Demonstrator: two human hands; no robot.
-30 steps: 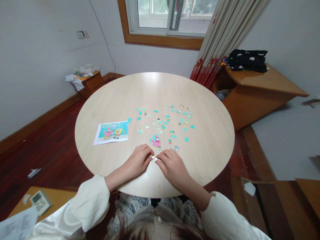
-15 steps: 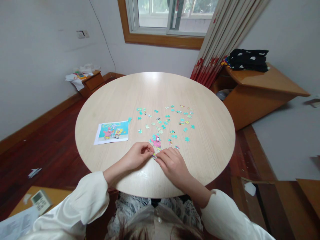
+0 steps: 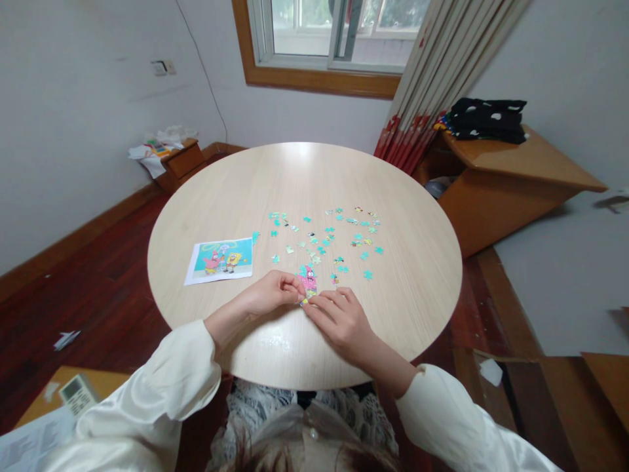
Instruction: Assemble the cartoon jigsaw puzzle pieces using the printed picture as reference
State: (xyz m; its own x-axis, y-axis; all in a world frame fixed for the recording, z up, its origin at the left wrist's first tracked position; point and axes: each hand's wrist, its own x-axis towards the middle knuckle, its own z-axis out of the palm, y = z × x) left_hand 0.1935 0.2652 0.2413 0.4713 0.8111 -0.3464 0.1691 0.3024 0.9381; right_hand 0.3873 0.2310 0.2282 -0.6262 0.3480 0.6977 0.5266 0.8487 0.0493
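Just below a partly joined pink puzzle section (image 3: 309, 278), my two hands meet over a small yellow-and-blue puzzle piece (image 3: 304, 302). My left hand (image 3: 278, 290) pinches its left side between thumb and fingers. On the other side, my right hand (image 3: 340, 320) has its fingertips closed on the same piece, thumb low and fingers bent over it. The fingers cover much of the piece. Another small pink puzzle piece (image 3: 335, 279) lies right of the joined section, near my right fingers.
Several loose turquoise, yellow and white puzzle pieces (image 3: 322, 250) are scattered beyond my hands on the round table (image 3: 221, 190). A printed reference picture (image 3: 222, 260) lies at the left. A wooden cabinet (image 3: 521, 190) stands beyond the table's right edge.
Both hands have shifted slightly away from me with the small piece, closer to the pink section. My right hand now covers a loose piece that showed beside it before.
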